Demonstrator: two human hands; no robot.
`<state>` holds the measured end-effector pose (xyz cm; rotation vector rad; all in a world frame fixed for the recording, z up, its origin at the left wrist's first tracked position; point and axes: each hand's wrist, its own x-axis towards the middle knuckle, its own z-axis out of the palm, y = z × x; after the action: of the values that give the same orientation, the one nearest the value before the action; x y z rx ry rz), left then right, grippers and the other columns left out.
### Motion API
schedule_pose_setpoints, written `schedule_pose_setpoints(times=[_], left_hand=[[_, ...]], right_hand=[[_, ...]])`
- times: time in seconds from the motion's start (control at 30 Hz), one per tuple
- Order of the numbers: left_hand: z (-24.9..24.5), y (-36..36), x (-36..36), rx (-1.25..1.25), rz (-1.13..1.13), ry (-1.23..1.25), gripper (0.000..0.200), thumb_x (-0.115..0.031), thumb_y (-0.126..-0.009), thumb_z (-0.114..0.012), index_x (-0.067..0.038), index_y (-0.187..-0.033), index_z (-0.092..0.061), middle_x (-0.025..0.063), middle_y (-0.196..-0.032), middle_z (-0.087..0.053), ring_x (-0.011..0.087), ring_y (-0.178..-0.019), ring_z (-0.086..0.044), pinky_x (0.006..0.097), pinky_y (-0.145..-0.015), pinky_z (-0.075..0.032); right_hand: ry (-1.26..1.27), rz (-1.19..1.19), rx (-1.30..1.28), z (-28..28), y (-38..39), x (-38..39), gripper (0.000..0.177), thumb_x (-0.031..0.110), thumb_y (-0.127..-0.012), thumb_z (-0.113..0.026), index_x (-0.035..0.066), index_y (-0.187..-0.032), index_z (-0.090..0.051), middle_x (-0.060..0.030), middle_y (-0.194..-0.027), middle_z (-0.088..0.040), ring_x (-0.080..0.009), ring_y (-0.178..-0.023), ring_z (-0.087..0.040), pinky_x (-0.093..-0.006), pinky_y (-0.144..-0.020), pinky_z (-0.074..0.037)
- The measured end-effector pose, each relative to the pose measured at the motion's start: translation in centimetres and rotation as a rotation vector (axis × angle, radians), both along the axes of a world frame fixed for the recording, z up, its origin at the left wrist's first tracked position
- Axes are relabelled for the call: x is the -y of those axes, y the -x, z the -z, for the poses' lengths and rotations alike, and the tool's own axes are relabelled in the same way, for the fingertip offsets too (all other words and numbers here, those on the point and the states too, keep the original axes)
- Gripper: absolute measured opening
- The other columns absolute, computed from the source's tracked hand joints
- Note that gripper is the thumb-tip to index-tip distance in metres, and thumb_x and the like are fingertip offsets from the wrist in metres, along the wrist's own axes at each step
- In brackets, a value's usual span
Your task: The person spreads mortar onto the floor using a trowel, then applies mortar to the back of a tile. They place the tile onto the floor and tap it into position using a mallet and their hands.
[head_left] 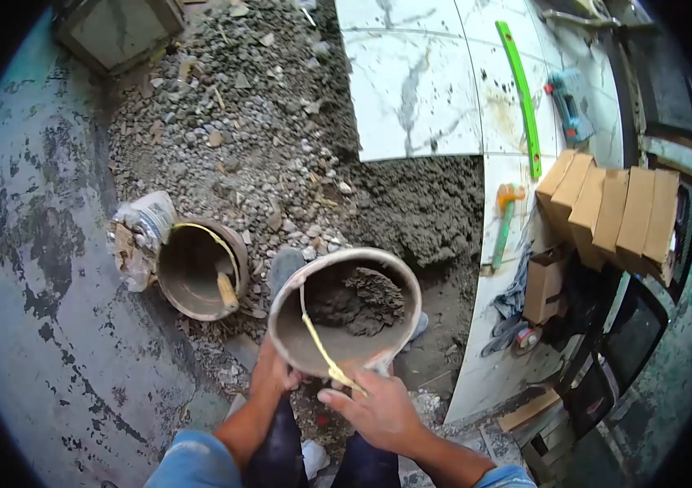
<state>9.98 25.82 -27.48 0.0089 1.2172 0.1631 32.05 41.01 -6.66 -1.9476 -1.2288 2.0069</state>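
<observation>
Blue sleeves nearest. Right hand, fingers clamped on the near rim of the bucket beside its yellow cord; left hand supports the left side, fingers partly hidden, closure uncertain. Two-handed hold probably shares the weight. Bucket is over the feet, mouth upward, dark mortar lumped toward its far side. Beyond, leftward, second bucket holds a wooden-handled tool; farther, spread mortar meets marbled tiles.

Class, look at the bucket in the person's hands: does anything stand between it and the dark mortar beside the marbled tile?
Nothing visible does. The left hand and right hand are on the bucket, and no object shows between its far rim and the dark mortar ahead.
</observation>
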Motion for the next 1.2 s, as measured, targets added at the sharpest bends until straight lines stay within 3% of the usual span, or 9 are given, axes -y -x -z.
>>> schedule_pose_setpoints(times=[0.03,0.07,0.27,0.6,0.67,0.77,0.87,1.0,1.2], left_hand=[[3.3,1.2,5.0,0.028,-0.55,0.431,0.044,-0.044,-0.098,-0.043,-0.013,-0.129,-0.046,0.0108,-0.115,-0.059,0.0291,-0.108,-0.057,0.0483,-0.088,-0.05],[4.1,2.0,6.6,0.166,-0.589,0.413,0.044,-0.044,-0.099,-0.043,-0.014,-0.131,-0.043,0.0104,-0.118,-0.057,0.0267,-0.107,-0.058,0.0473,-0.085,-0.051],[-2.4,3.4,-0.6,0.056,-0.267,0.045,0.056,-0.028,-0.098,-0.051,-0.011,-0.146,-0.028,0.0078,-0.123,-0.055,0.0165,-0.108,-0.055,0.0288,-0.083,-0.048],[-1.9,5.7,-3.1,-0.093,-0.091,-0.282,0.052,-0.018,-0.096,-0.053,-0.003,-0.143,-0.035,0.0096,-0.121,-0.059,0.0142,-0.111,-0.055,0.028,-0.092,-0.044],[-1.7,5.5,-3.3,-0.118,-0.085,-0.306,0.052,-0.016,-0.095,-0.054,-0.002,-0.142,-0.036,0.0095,-0.12,-0.059,0.015,-0.111,-0.055,0.0283,-0.093,-0.043],[-1.8,4.5,-2.6,-0.17,-0.089,-0.392,0.055,-0.016,-0.094,-0.056,0.0,-0.143,-0.035,0.012,-0.125,-0.055,0.0184,-0.114,-0.054,0.0298,-0.096,-0.041],[-4.2,3.7,-3.9,-0.237,0.066,-0.443,0.056,-0.018,-0.093,-0.057,0.001,-0.142,-0.036,0.0134,-0.129,-0.053,0.0196,-0.116,-0.053,0.0305,-0.098,-0.04],[-4.2,3.1,-1.3,-0.466,0.342,-0.512,0.049,-0.015,-0.093,-0.056,0.0,-0.138,-0.043,0.0128,-0.127,-0.054,0.0192,-0.115,-0.053,0.0304,-0.099,-0.04],[-5.0,1.4,5.2,-0.851,0.29,-0.488,0.047,-0.012,-0.093,-0.056,-0.001,-0.137,-0.044,0.0145,-0.12,-0.059,0.0203,-0.107,-0.057,0.0312,-0.094,-0.044]], right_hand=[[-0.098,-0.044,0.023,1.1,2.0,-0.6,0.043,0.039,-0.085,-0.066,0.002,-0.107,-0.064,-0.018,-0.082,-0.065,-0.0314,-0.07,-0.064,-0.038,-0.065,-0.05],[-0.104,-0.063,0.033,2.0,3.5,-1.6,0.043,0.039,-0.085,-0.066,0.002,-0.107,-0.064,-0.018,-0.082,-0.065,-0.0314,-0.07,-0.064,-0.038,-0.065,-0.05],[-0.265,-0.299,0.214,6.8,12.2,-10.2,0.043,0.043,-0.086,-0.059,0.002,-0.101,-0.06,-0.0228,-0.084,-0.065,-0.0429,-0.082,-0.062,-0.051,-0.071,-0.047],[-0.532,-0.455,0.179,18.3,21.3,-22.4,0.033,0.035,-0.08,-0.067,0.004,-0.091,-0.065,-0.0213,-0.081,-0.067,-0.0397,-0.083,-0.064,-0.0488,-0.076,-0.049],[-0.561,-0.613,0.158,19.5,21.4,-22.7,0.036,0.037,-0.078,-0.069,0.007,-0.098,-0.065,-0.0195,-0.098,-0.067,-0.0361,-0.097,-0.062,-0.0479,-0.084,-0.046],[-0.918,-0.567,0.197,18.5,18.1,-19.5,0.048,0.031,-0.072,-0.072,0.009,-0.114,-0.062,-0.0163,-0.118,-0.059,-0.0339,-0.112,-0.054,-0.045,-0.092,-0.043],[-0.911,-0.353,0.267,19.0,10.1,-13.5,0.061,0.032,-0.072,-0.073,0.01,-0.126,-0.054,-0.0152,-0.132,-0.048,-0.0343,-0.123,-0.044,-0.0434,-0.099,-0.038],[-0.526,-0.096,0.536,21.9,-8.9,-3.5,0.067,0.035,-0.077,-0.071,0.004,-0.132,-0.048,-0.0199,-0.127,-0.049,-0.0359,-0.12,-0.045,-0.0424,-0.102,-0.037],[-0.054,0.152,0.964,29.1,-37.2,11.8,0.052,0.032,-0.082,-0.068,0.0,-0.118,-0.049,-0.0248,-0.118,-0.049,-0.0422,-0.108,-0.051,-0.0456,-0.093,-0.043]])
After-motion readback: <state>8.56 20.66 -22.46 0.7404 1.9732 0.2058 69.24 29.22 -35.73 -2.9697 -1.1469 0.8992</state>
